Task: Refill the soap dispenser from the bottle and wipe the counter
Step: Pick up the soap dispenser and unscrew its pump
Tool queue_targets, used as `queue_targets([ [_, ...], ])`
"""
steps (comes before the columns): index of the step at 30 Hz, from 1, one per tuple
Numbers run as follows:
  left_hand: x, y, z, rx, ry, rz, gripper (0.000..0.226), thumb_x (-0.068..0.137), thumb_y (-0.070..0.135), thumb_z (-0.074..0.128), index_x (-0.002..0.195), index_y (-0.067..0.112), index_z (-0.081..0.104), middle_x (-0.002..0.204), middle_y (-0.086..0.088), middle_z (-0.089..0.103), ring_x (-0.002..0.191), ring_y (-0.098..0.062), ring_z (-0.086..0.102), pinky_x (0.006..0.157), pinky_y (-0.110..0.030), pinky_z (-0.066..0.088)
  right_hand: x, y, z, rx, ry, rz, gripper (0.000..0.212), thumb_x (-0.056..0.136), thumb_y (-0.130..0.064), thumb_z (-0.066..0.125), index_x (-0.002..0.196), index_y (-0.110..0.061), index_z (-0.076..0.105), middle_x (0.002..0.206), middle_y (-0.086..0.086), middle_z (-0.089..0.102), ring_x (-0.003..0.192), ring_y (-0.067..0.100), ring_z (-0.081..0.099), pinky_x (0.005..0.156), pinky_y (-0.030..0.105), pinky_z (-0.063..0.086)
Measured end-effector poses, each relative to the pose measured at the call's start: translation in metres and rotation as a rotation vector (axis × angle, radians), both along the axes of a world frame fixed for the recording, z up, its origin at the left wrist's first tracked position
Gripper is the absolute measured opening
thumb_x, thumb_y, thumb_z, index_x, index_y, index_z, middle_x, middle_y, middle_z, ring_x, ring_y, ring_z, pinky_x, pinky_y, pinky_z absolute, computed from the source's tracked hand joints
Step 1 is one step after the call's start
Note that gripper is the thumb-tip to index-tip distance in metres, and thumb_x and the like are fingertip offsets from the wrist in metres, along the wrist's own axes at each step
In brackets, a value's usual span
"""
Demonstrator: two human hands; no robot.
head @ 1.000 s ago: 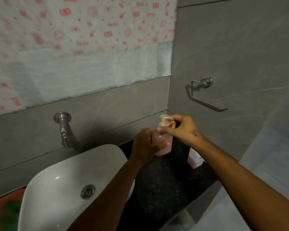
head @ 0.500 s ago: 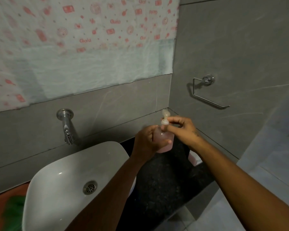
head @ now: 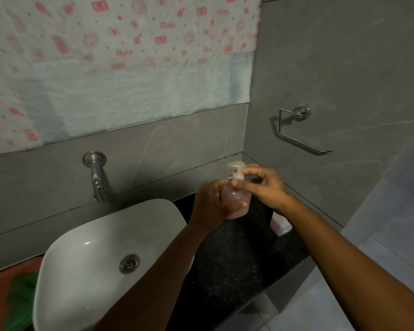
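Observation:
A pink soap dispenser (head: 237, 206) with a cream pump head (head: 236, 166) stands upright over the black speckled counter (head: 234, 261), near the wall corner. My left hand (head: 212, 206) wraps around its body from the left. My right hand (head: 263, 185) pinches the collar just below the pump head. A pink and white container (head: 281, 225) sits on the counter behind my right forearm, mostly hidden.
A white basin (head: 93, 266) with a metal drain (head: 129, 264) lies to the left, under a chrome wall tap (head: 96, 177). A green cloth (head: 19, 302) rests at the far left. A chrome holder (head: 296, 130) juts from the right wall. The counter's front edge drops to the floor.
My right fingers have shifted from over the pump head to the collar beneath it, uncovering the head. The left hand keeps its hold on the body. The view has tilted slightly.

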State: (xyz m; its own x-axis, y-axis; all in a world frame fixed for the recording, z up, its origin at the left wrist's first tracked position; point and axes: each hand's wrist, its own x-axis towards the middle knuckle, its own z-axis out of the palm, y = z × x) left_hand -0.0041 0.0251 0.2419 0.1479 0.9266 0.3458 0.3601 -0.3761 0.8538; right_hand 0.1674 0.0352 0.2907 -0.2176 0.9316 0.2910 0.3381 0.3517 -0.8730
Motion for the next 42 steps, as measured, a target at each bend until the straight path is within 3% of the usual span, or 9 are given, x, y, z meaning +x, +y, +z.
queue_targets([
  [4,-0.001,-0.003,0.000,0.036,0.041,0.030,0.044,0.065,0.056,0.078,0.100,0.033,0.064,0.095,0.008,0.072,0.089,-0.006,0.070,0.079,-0.041,0.061,-0.007,-0.001,-0.008,0.045,0.040,-0.116,0.035,0.066,-0.041,0.085,0.091,-0.021,0.070,0.094,-0.004,0.070,0.086,-0.003,0.064,0.072,0.005,0.046],
  [9,-0.001,-0.003,-0.004,-0.046,-0.002,-0.009,0.061,0.060,0.059,0.076,0.108,0.022,0.067,0.106,-0.003,0.073,0.101,-0.022,0.070,0.089,-0.051,0.058,-0.001,0.002,-0.004,-0.029,0.046,0.010,0.031,0.074,-0.035,0.079,0.097,-0.014,0.076,0.105,0.008,0.071,0.098,0.015,0.067,0.083,0.027,0.056],
  [12,-0.004,-0.005,-0.005,-0.010,0.012,0.039,0.067,0.062,0.059,0.076,0.111,0.014,0.069,0.102,-0.001,0.074,0.095,-0.017,0.070,0.082,-0.048,0.060,-0.003,-0.002,-0.007,0.021,0.061,-0.078,0.041,0.062,-0.043,0.083,0.092,-0.018,0.074,0.098,-0.001,0.073,0.089,-0.003,0.066,0.075,0.008,0.048],
  [16,-0.004,-0.009,-0.003,-0.046,-0.049,0.039,0.074,0.061,0.059,0.078,0.115,0.009,0.068,0.106,-0.006,0.075,0.099,-0.020,0.072,0.084,-0.050,0.061,-0.005,-0.001,-0.011,-0.016,0.075,-0.127,0.026,0.074,-0.024,0.083,0.097,-0.014,0.075,0.104,0.006,0.071,0.099,0.015,0.067,0.087,0.030,0.054],
  [22,-0.004,-0.006,-0.006,-0.049,0.013,0.068,0.049,0.072,0.032,0.090,0.109,0.010,0.068,0.102,-0.004,0.074,0.093,-0.018,0.070,0.080,-0.050,0.060,-0.007,-0.004,-0.009,-0.059,0.058,-0.048,0.030,0.075,-0.026,0.082,0.102,-0.016,0.072,0.098,-0.001,0.072,0.087,0.003,0.067,0.074,0.016,0.054],
  [26,-0.003,-0.005,-0.009,-0.060,-0.010,0.051,0.053,0.073,0.033,0.089,0.116,0.010,0.067,0.107,-0.006,0.073,0.099,-0.021,0.070,0.084,-0.051,0.060,-0.003,0.000,-0.010,-0.135,0.058,0.012,0.034,0.085,-0.006,0.071,0.118,-0.010,0.068,0.119,0.007,0.068,0.111,0.019,0.064,0.095,0.035,0.054],
  [30,-0.004,-0.004,-0.012,-0.062,0.000,0.050,0.048,0.076,0.024,0.089,0.117,0.010,0.067,0.108,-0.006,0.074,0.100,-0.021,0.071,0.085,-0.051,0.060,-0.010,-0.002,-0.011,-0.124,0.036,-0.058,0.035,0.074,-0.022,0.084,0.105,-0.016,0.067,0.099,-0.003,0.069,0.091,0.004,0.065,0.080,0.018,0.053],
  [34,-0.003,-0.005,-0.010,-0.043,0.011,0.075,0.051,0.073,0.032,0.090,0.113,0.009,0.068,0.104,-0.008,0.074,0.097,-0.023,0.070,0.084,-0.051,0.059,-0.009,-0.001,-0.012,-0.165,0.119,-0.027,0.028,0.086,-0.010,0.071,0.114,-0.007,0.068,0.113,0.010,0.070,0.106,0.023,0.066,0.095,0.042,0.054],
  [42,-0.006,-0.005,-0.008,-0.067,0.007,0.055,0.064,0.067,0.042,0.087,0.115,0.006,0.067,0.108,-0.010,0.073,0.101,-0.025,0.069,0.087,-0.052,0.058,-0.011,-0.002,-0.009,-0.106,0.176,-0.066,0.029,0.079,-0.008,0.078,0.107,-0.002,0.072,0.102,0.012,0.073,0.096,0.023,0.069,0.082,0.025,0.058],
])
